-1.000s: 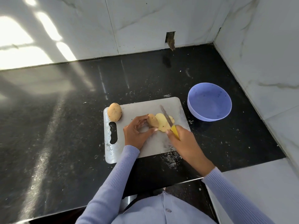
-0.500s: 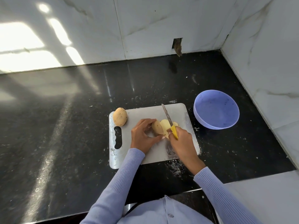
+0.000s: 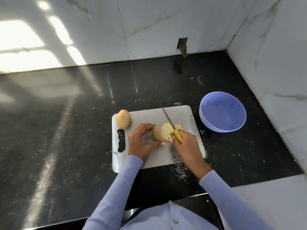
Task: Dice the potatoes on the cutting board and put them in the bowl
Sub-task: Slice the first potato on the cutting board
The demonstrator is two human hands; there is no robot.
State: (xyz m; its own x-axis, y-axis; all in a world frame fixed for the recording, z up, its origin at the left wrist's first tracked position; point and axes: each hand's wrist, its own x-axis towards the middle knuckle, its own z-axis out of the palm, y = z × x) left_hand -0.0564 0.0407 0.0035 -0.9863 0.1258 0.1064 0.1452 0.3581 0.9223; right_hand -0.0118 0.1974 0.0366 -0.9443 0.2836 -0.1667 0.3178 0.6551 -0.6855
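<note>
**Now a second slice falls as potato is cut down**

Just right of the left hand (image 3: 142, 141), which pinches the uncut potato end (image 3: 156, 133) between thumb and fingers, a fresh slice (image 3: 167, 132) leans open where a second ago it still clung to the end. The right hand (image 3: 186, 143) grips the knife (image 3: 172, 125) by its yellow handle, blade across the slices. All pieces sit on the board (image 3: 182, 117); a whole potato (image 3: 123, 119) waits beyond the left hand. Dicing, judged early, continues; the bowl (image 3: 222, 112) holds nothing.
</note>
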